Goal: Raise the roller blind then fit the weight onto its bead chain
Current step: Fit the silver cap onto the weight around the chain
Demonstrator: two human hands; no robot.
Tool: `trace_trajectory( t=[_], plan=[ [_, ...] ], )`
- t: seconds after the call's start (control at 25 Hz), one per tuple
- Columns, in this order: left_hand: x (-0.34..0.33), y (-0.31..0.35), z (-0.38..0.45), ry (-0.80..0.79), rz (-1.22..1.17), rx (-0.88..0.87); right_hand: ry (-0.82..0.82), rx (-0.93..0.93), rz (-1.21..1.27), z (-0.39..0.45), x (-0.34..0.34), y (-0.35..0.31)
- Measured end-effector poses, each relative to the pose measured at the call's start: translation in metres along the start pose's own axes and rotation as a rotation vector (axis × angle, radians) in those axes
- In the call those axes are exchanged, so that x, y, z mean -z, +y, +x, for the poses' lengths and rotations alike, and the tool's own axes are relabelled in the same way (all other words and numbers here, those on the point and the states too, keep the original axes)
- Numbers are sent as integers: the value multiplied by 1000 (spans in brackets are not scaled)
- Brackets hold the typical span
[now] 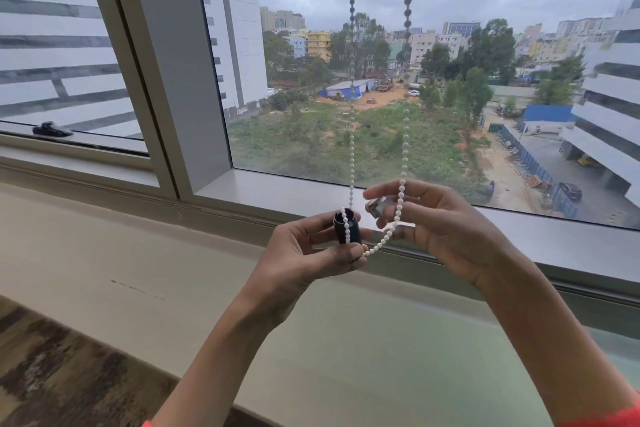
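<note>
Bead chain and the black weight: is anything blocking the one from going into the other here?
Nothing visible does. The left hand grips the black weight, and the bead chain already crosses its open top. The right hand holds a small silvery piece beside it, not in between.

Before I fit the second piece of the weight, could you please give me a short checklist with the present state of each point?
1. Blind raised off the glass: ok, none is in view.
2. Left hand grips the black weight shell: ok.
3. Bead chain lies over the shell's open top: ok.
4. Right hand holds the small silver piece: ok.
5. Beads seated in the shell's slot: cannot tell.
6. Both strands hang untwisted: ok as far as visible.
</note>
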State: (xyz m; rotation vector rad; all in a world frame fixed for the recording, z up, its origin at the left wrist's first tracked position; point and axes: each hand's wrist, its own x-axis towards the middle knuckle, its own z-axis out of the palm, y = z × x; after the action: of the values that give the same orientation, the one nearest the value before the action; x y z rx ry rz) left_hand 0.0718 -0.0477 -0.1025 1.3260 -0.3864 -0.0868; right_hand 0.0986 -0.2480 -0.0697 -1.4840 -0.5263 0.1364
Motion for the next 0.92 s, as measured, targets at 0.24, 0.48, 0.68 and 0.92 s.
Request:
trace_trajectory(
  t=[0.24, 0.48, 0.68, 0.92],
  plan=[
    [-3, 3, -5, -55, 47, 3, -61, 143, -514, 3, -18, -6],
    [-2, 3, -6, -27, 57, 0, -3, 201, -468, -2, -19, -4],
    [-5, 3, -5, -71, 78, 21, -44, 200, -539, -7, -20, -8],
    [-4, 5, -2, -29, 119, 1, 68, 119, 12, -3, -15, -13]
  ],
)
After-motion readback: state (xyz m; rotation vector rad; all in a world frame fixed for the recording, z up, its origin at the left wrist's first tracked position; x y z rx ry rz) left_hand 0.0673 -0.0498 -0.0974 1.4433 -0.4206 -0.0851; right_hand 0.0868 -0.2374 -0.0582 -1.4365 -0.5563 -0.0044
